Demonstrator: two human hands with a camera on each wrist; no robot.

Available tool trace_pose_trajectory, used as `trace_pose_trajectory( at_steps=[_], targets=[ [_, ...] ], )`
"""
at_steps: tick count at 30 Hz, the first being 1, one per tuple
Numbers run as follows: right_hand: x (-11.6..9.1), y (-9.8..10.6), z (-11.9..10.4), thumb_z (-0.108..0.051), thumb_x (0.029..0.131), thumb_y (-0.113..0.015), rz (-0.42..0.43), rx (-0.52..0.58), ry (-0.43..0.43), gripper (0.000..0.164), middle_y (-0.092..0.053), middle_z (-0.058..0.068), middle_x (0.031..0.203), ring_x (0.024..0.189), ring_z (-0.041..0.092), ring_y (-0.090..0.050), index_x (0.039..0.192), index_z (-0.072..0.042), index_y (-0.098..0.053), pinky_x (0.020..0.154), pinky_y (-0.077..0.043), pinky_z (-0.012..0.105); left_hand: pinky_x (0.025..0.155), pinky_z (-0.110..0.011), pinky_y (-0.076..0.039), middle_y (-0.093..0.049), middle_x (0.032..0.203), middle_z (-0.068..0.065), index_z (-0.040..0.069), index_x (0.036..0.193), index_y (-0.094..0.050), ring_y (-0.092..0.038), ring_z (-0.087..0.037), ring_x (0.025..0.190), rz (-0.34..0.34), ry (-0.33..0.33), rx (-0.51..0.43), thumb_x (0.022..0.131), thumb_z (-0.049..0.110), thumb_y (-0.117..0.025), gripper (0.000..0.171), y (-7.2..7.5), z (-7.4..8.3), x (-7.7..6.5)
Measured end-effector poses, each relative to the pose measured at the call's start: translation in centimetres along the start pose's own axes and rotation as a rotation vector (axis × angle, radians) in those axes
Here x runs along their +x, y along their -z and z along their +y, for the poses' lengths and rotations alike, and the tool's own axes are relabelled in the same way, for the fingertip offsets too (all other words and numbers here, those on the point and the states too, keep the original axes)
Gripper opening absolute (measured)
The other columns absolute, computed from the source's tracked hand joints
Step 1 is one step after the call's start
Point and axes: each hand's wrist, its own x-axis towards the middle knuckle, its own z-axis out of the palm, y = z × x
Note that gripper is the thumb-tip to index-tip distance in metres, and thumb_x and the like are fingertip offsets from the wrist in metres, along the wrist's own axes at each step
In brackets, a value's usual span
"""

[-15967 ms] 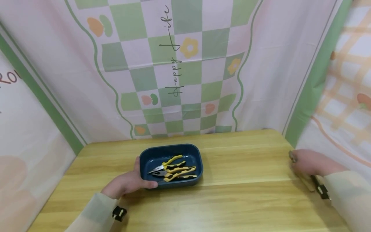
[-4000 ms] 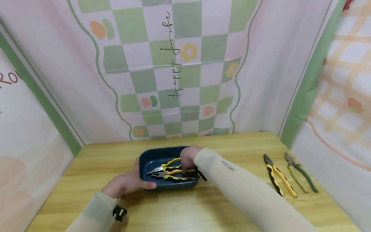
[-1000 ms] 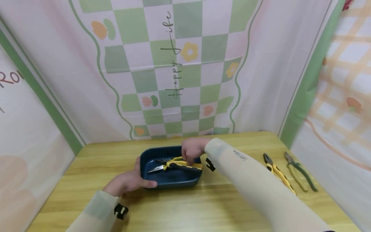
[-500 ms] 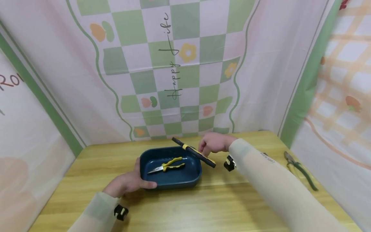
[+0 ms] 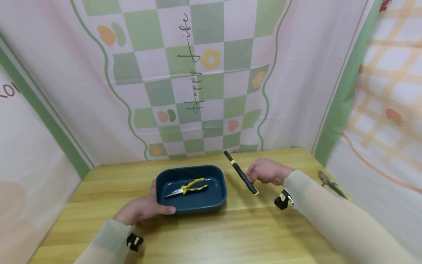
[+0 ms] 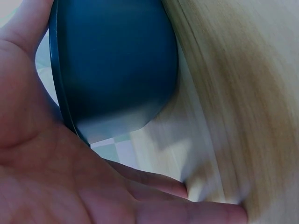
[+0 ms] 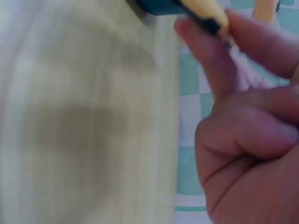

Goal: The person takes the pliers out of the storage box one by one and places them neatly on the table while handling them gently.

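In the head view my left hand (image 5: pixel 141 209) rests against the left end of a dark blue box (image 5: pixel 224 194). Its thumb lies along the near rim; the left wrist view shows straight fingers (image 6: pixel 187 212) beside the box wall. Long-nose pliers (image 5: pixel 185 190) with yellow and black handles lie spread inside the box. To its right, my right hand (image 5: pixel 267 170) pinches a second pair of yellow and black pliers (image 5: pixel 244 175) by the handles, raised above the table and seen edge-on, head pointing away. In the right wrist view thumb and fingertips meet on a yellow handle (image 7: pixel 208 11).
Pliers with worn green and yellowish handles (image 5: pixel 333 186) lie at the right side of the wooden table (image 5: pixel 197 238), partly behind the right forearm. Patterned curtains (image 5: pixel 211 91) stand along the back and both sides. A black strap device (image 5: pixel 282 200) is on the right wrist.
My right hand has lifted the pliers out of the box and carried them right, past its rim. Yellow and black pliers on the right of the table are now hidden by the arm.
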Motion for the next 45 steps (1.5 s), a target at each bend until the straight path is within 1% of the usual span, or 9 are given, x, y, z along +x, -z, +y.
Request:
trace_pose_trajectory(
  at_steps=[6, 9, 15, 27, 32, 35, 37, 41, 45],
  targets=[
    [-1.9, -0.7, 1.5, -0.002, 0.073, -0.068, 0.081, -0.015, -0.084, 0.002, -0.062, 0.003, 0.073, 0.044, 0.008, -0.034, 0.072, -0.002, -0.066, 0.044, -0.036, 0.023, 0.106, -0.064, -0.027, -0.011, 0.155, -0.040, 0.007, 0.154, 0.024, -0.033, -0.052, 0.131, 0.006, 0.003, -0.001, 0.068, 0.060, -0.085, 0.148, 0.0, -0.1, 0.1],
    [-2.8, -1.1, 2.1, -0.005, 0.073, -0.072, 0.103, -0.075, -0.150, 0.020, -0.050, 0.001, 0.060, 0.043, 0.008, -0.031, 0.061, -0.008, -0.056, 0.042, -0.033, 0.023, 0.106, -0.063, -0.028, -0.013, 0.154, -0.040, 0.007, 0.153, 0.024, -0.036, -0.051, 0.130, 0.005, 0.000, -0.002, 0.068, 0.060, -0.085, 0.149, -0.1, -0.2, 0.1],
    [-4.2, -1.3, 2.6, -0.003, 0.071, -0.076, 0.157, -0.196, -0.237, 0.016, -0.058, 0.006, 0.064, 0.045, 0.009, -0.035, 0.063, -0.003, -0.062, 0.042, -0.033, 0.022, 0.106, -0.064, -0.028, -0.013, 0.154, -0.041, 0.007, 0.153, 0.025, -0.035, -0.052, 0.130, 0.005, 0.001, -0.001, 0.069, 0.060, -0.085, 0.148, 0.0, -0.1, 0.0],
    [-5.2, -2.6, 4.1, -0.002, 0.063, -0.075, 0.184, -0.322, -0.168, 0.011, -0.062, 0.007, 0.053, 0.046, 0.015, -0.052, 0.057, -0.003, -0.066, 0.044, -0.036, 0.024, 0.106, -0.065, -0.028, -0.010, 0.154, -0.040, 0.008, 0.153, 0.025, -0.032, -0.054, 0.132, -0.002, 0.022, 0.003, 0.069, 0.061, -0.084, 0.148, 0.0, 0.0, 0.1],
    [-5.3, -3.1, 3.4, -0.001, 0.064, -0.072, 0.169, -0.523, -0.120, 0.024, -0.051, -0.002, 0.047, 0.044, 0.012, -0.045, 0.052, -0.010, -0.054, 0.044, -0.036, 0.025, 0.106, -0.064, -0.027, -0.010, 0.154, -0.040, 0.008, 0.154, 0.024, -0.031, -0.054, 0.132, 0.002, 0.021, -0.004, 0.069, 0.060, -0.085, 0.148, -0.1, -0.1, 0.0],
    [-5.7, -3.8, 2.1, -0.002, 0.066, -0.068, 0.167, -0.667, -0.080, 0.020, -0.044, -0.003, 0.053, 0.048, 0.014, -0.039, 0.059, -0.012, -0.052, 0.046, -0.034, 0.029, 0.106, -0.064, -0.027, -0.010, 0.155, -0.040, 0.008, 0.154, 0.025, -0.032, -0.054, 0.132, -0.001, 0.017, -0.009, 0.069, 0.060, -0.085, 0.148, -0.2, -0.2, 0.0],
    [-6.0, -4.3, 1.2, -0.008, 0.072, -0.072, 0.145, -0.760, -0.020, 0.010, -0.058, 0.004, 0.067, 0.057, 0.017, -0.049, 0.076, -0.003, -0.065, 0.052, -0.043, 0.035, 0.106, -0.064, -0.028, -0.011, 0.155, -0.040, 0.008, 0.154, 0.025, -0.033, -0.053, 0.132, -0.002, 0.015, -0.004, 0.069, 0.060, -0.085, 0.148, -0.2, -0.3, -0.1],
    [-6.4, -5.2, -0.1, -0.025, 0.076, -0.084, 0.080, -0.865, 0.038, 0.062, -0.067, 0.019, 0.119, 0.097, 0.033, -0.065, 0.128, 0.002, -0.065, 0.073, -0.054, 0.046, 0.106, -0.064, -0.028, -0.009, 0.155, -0.039, 0.009, 0.153, 0.026, -0.033, -0.053, 0.132, -0.002, 0.003, 0.001, 0.070, 0.061, -0.084, 0.147, -0.1, -0.2, -0.1],
    [-6.7, -5.3, -0.3, -0.030, 0.074, -0.087, 0.054, -0.909, 0.027, 0.076, -0.057, 0.025, 0.134, 0.113, 0.043, -0.059, 0.138, -0.001, -0.058, 0.079, -0.053, 0.050, 0.106, -0.065, -0.028, -0.009, 0.156, -0.039, 0.009, 0.153, 0.027, -0.031, -0.054, 0.133, 0.000, -0.006, 0.009, 0.070, 0.062, -0.083, 0.147, 0.0, -0.1, -0.1]
  ],
)
